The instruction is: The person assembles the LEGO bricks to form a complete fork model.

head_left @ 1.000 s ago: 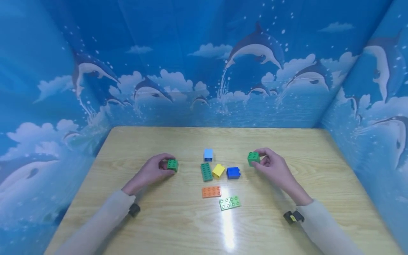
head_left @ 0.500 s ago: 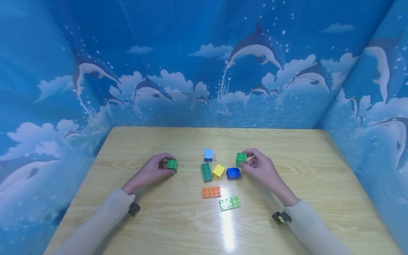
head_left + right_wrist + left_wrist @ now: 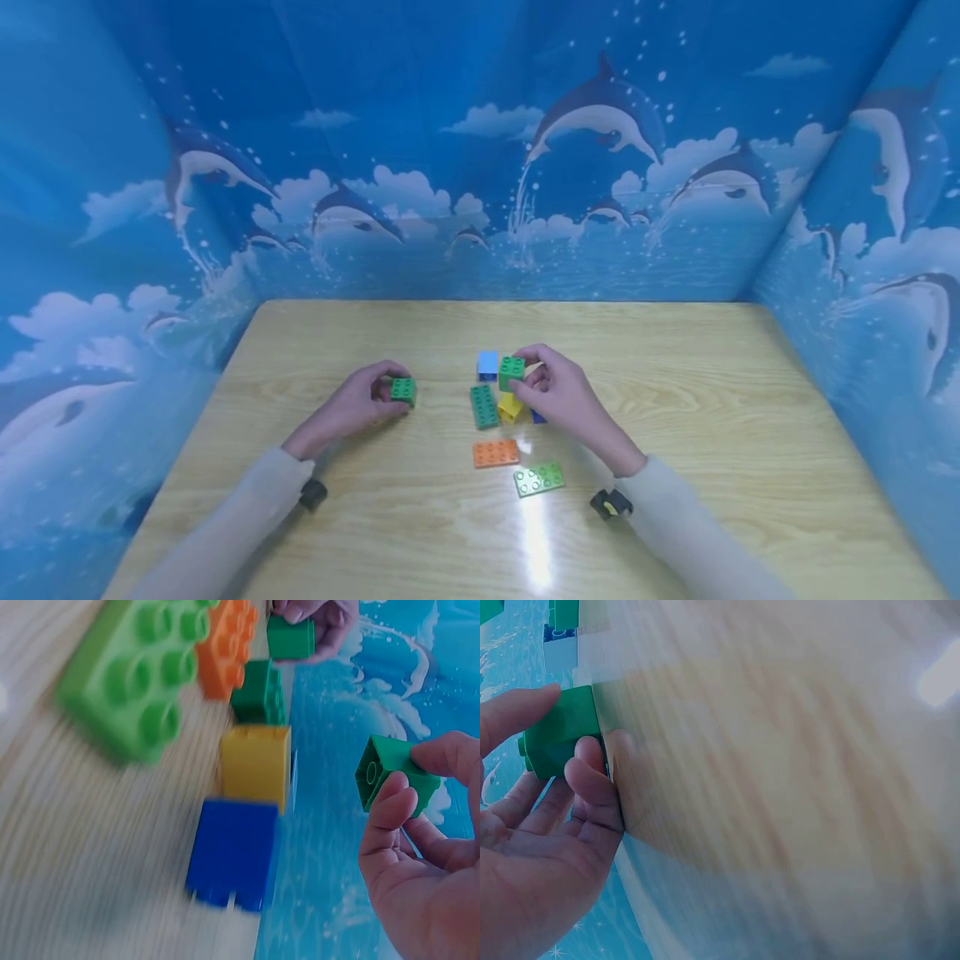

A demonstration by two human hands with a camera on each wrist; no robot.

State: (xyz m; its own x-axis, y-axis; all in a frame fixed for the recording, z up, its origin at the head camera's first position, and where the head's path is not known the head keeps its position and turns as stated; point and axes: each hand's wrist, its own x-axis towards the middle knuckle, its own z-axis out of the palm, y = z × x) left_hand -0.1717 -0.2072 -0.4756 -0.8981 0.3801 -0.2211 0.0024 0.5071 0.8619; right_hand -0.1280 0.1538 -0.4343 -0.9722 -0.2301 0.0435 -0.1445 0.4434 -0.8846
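Between thumb and fingers, my left hand (image 3: 363, 397) pinches a green building brick (image 3: 403, 391) resting on the table at the left. My right hand (image 3: 561, 388) grips another green brick (image 3: 512, 372), raised above the table over the middle group; its hollow underside shows in the right wrist view. Below it lies a yellow brick (image 3: 509, 407), partly covered. A dark blue brick (image 3: 233, 851) is mostly hidden by the right hand in the head view. Beside these are a light blue brick (image 3: 487, 365) and a long dark green brick (image 3: 483, 406).
Nearer the front lie an orange flat brick (image 3: 496, 453) and a light green flat brick (image 3: 538, 479). The wooden table (image 3: 360, 517) ends at a blue dolphin-print backdrop (image 3: 420, 167) at the back and sides.
My right hand has moved left with its green brick, from the right of the dark blue brick to above the yellow one. The left hand and its brick have stayed in place.
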